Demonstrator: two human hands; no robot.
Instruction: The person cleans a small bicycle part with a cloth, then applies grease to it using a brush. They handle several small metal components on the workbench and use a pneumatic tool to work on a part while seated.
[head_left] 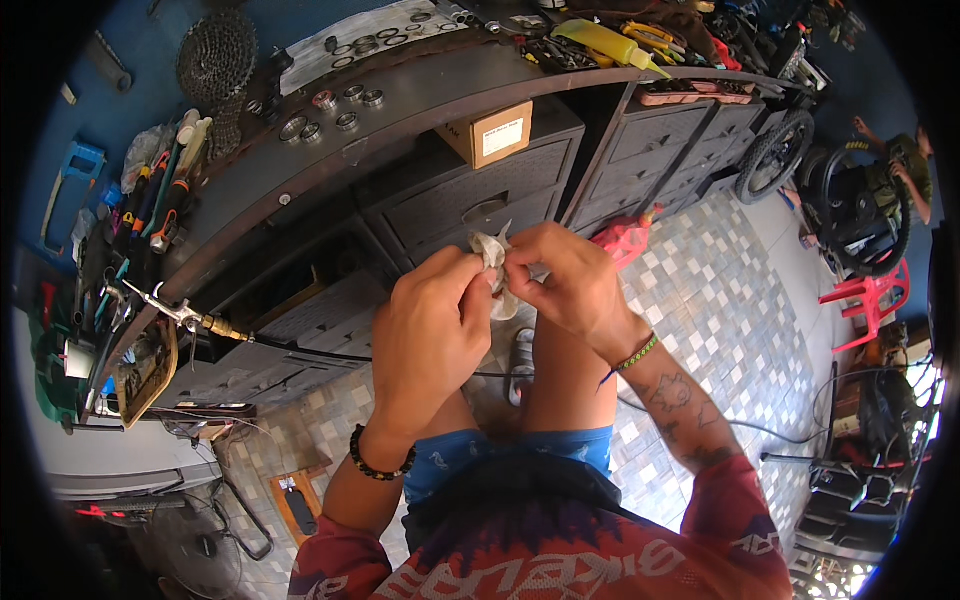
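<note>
My left hand (430, 315) and right hand (570, 280) are both pinching this crumpled whitish rag (487, 250). Cardboard box (492, 136) sits further ahead.

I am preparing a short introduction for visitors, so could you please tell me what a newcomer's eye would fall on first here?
Probably the left hand and right hand in the middle, pinching some crumpled pale material. The eye might then catch the bright yellow bottle on the bench at the top, and the dark sprocket cluster at upper left.
</note>
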